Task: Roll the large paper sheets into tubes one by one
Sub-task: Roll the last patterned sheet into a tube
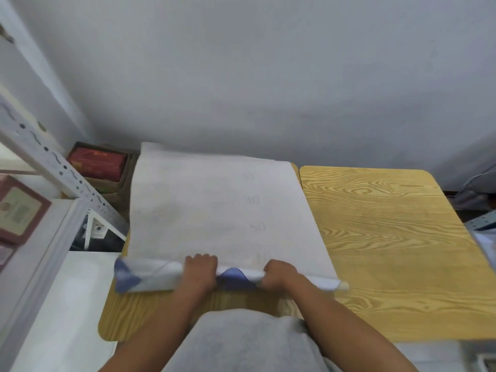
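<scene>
The left hand (200,272) is laid over the rolled part of the paper sheet (214,208), fingers curled forward across the top of the roll so that the knuckles face the camera; its grip is closed round the roll. The right hand (277,275) is set just beside it on the same roll, fingers wrapped over and under it in a closed grip. Both forearms are stretched forward from the bottom of the view and converge on the roll, the wrists held nearly straight.

Between the two hands a blue printed patch is seen on the outer face of the roll. The roll (150,276) is extended well past the left hand, where more blue print is shown, and past the right hand to a narrow pale end. Beyond the grip, the unrolled part of the sheet is spread flat, pale side up, with faint numbers visible on it; its far edge is reached near the wall.

The sheet is carried by a wood-grain worktop (389,237), most of which lies bare to the right of the right hand. Far beyond the left hand, a red box (98,163) is seen by the wall, and a white perforated shelf frame (53,167) is stood to the left of the roll.
</scene>
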